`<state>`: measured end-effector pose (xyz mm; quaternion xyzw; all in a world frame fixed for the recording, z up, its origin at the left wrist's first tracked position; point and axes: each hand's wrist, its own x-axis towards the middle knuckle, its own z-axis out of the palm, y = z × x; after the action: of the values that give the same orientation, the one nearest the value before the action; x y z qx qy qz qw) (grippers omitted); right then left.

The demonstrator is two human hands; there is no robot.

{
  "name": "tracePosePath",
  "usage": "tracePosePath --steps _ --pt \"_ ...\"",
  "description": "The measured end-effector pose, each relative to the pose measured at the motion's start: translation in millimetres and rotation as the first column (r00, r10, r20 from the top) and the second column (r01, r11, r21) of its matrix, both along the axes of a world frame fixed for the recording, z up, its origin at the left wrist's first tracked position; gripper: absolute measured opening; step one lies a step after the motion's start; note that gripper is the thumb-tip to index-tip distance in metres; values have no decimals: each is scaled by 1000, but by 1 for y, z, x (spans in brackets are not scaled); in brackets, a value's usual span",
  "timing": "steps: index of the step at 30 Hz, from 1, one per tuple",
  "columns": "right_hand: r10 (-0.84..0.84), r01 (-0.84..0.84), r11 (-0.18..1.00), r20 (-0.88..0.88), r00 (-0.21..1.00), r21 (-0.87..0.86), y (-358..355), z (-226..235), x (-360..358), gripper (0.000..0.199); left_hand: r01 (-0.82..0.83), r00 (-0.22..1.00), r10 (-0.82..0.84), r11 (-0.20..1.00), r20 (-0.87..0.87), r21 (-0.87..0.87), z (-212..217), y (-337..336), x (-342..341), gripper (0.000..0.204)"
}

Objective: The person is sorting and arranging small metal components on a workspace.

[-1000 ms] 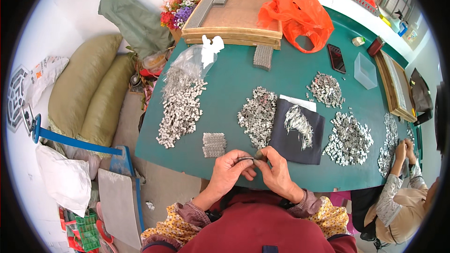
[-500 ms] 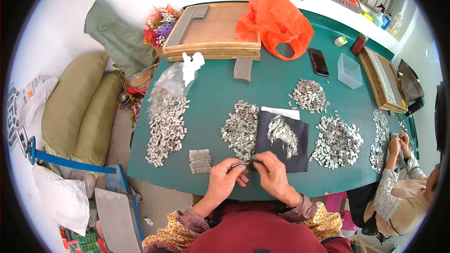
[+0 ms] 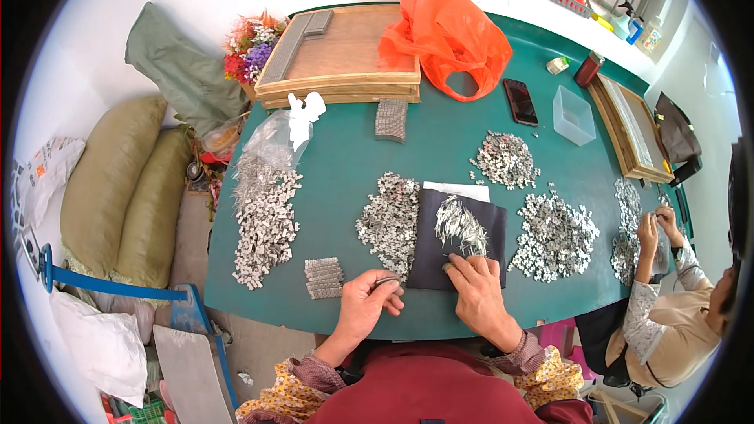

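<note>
My left hand [image 3: 367, 304] is closed in a pinch on a small dark metal strip [image 3: 386, 280], in front of the heap of small silvery metal pieces [image 3: 388, 220]. My right hand [image 3: 480, 301] rests low over the dark cloth [image 3: 433, 263], at the near end of a pile of thin silvery pins [image 3: 461, 225]. Its thumb and fingertips are close together; anything between them is too small to make out. Left of my left hand lies a flat block of joined metal links [image 3: 323, 278].
More heaps of small metal parts [image 3: 267, 224], [image 3: 554, 237] lie on the green table [image 3: 338, 161]. At the back stand a wooden tray [image 3: 345, 47], an orange plastic bag [image 3: 455, 39], a phone [image 3: 521, 102] and a clear box [image 3: 574, 116]. A co-worker [image 3: 667, 306] works at the right.
My right hand has parted from my left and moved onto the cloth by the pins. My left hand keeps its pinch on the strip. The view has shifted slightly.
</note>
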<state>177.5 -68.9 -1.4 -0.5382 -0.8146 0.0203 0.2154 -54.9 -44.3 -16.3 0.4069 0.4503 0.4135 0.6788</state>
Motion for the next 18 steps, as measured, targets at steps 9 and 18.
tracePosePath --steps 9,18 --pt "-49 43 995 65 997 88 62 9 4 52 11 999 -11 1000 -31 -2 7 0 4 13" --pt "-3 4 1000 97 995 -12 16 10 13 50 -1 1000 1 1000 -29 -4 2 0 2 13"
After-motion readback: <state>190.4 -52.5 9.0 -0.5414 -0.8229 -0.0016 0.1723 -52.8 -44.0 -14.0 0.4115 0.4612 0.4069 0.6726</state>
